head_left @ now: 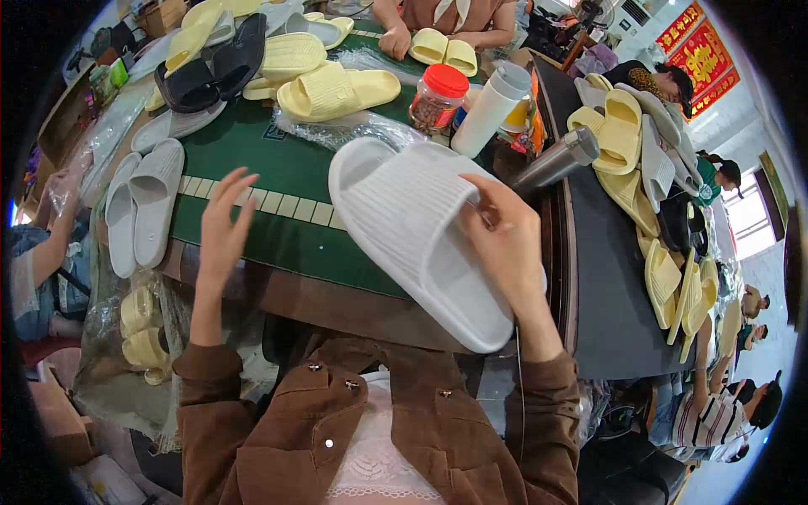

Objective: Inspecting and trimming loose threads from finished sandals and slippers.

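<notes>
My right hand (503,236) grips a pair of white ribbed slide slippers (404,215) at the edge of the strap. They lie one against the other, tilted over the table's front edge, with the rear one mostly hidden. My left hand (225,223) is raised over the green mat (278,168), fingers spread, holding nothing. Below it runs a row of pale square pieces (271,202) along the mat, passing behind the slippers. To the left of that hand sits another pair of pale grey slippers (151,202).
Yellow slippers (337,91) and black ones (215,76) are heaped at the far left. A red-lidded jar (438,97), a white bottle (492,109) and a metal tumbler (560,158) stand beyond my right hand. More slippers line the dark table (610,295). Other people sit around.
</notes>
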Demonstrator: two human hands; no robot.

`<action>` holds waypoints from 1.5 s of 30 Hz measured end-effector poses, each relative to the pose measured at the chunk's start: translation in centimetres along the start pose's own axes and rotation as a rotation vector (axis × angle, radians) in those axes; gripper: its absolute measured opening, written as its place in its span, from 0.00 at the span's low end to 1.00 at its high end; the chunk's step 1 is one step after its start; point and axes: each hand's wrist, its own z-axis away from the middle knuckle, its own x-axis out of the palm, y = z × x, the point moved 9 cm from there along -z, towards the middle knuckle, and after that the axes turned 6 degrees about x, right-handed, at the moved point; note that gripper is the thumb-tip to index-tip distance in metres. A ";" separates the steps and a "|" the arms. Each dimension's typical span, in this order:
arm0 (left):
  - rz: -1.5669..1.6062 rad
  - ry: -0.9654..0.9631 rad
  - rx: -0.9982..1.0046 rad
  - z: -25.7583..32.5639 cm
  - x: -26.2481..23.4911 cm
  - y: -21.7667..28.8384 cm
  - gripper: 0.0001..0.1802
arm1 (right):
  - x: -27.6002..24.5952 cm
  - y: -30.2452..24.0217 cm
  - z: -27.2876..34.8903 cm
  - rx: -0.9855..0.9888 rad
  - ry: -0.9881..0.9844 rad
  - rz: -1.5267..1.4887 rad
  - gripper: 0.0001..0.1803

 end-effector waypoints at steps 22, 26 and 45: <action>0.092 -0.343 0.084 3.9 11.3 6.5 0.41 | 6.5 6.7 1.8 0.109 -0.173 0.505 0.15; 0.232 -0.266 0.025 3.1 10.7 4.1 0.34 | 6.7 6.1 3.4 0.188 -0.292 0.542 0.14; 0.313 -0.209 0.008 2.8 12.4 5.8 0.30 | -10.4 -4.5 -4.3 -0.435 0.294 -1.328 0.16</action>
